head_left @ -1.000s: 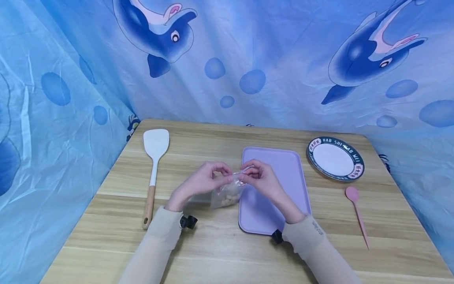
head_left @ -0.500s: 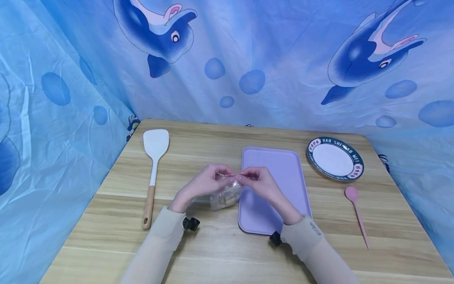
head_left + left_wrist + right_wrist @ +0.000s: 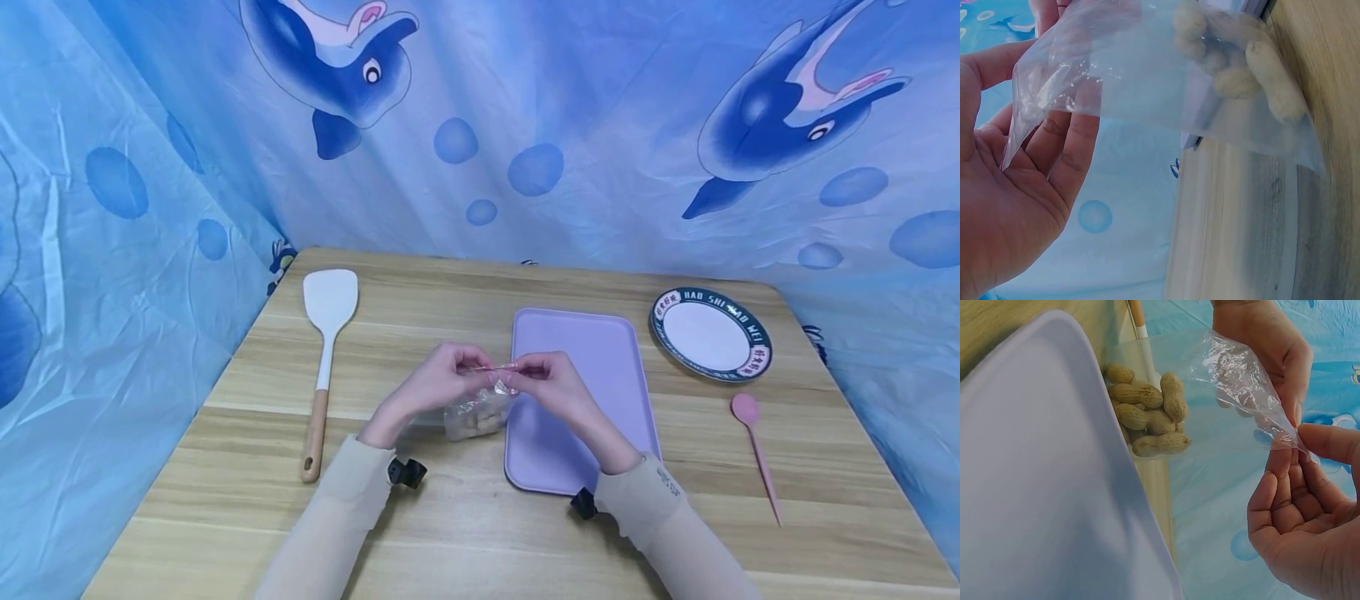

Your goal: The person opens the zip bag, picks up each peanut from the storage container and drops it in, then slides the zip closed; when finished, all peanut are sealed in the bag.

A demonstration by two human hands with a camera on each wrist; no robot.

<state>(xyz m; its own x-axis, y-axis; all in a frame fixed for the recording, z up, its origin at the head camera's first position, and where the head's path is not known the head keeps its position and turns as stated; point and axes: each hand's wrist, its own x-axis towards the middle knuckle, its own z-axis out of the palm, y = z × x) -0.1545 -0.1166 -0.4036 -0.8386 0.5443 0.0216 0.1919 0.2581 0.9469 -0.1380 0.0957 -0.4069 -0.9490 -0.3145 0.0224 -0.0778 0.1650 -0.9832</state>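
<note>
A clear plastic zip bag (image 3: pixel 474 417) of unshelled peanuts (image 3: pixel 1147 412) hangs between my two hands, beside the left edge of the purple tray (image 3: pixel 600 333). My left hand (image 3: pixel 431 385) pinches the bag's top edge from the left, its thumb meeting the bent fingers. From the right, my right hand (image 3: pixel 557 385) pinches the same edge, thumb against forefinger. In the right wrist view the thumbs come close together at the bag's mouth. The peanuts have gathered at the bottom of the bag, low by the tray rim.
A white spatula (image 3: pixel 330 304) with a wooden handle lies on the left of the wooden table (image 3: pixel 450 533). On the right are a plate (image 3: pixel 708 335) with a dark green patterned rim and a pink spoon (image 3: pixel 757 450). A blue dolphin curtain (image 3: pixel 600 225) hangs behind.
Compared with one second ago, both hands sit slightly lower and the bag's top edge is drawn straighter between them. Both hands keep their pinch; over the last half second they barely move.
</note>
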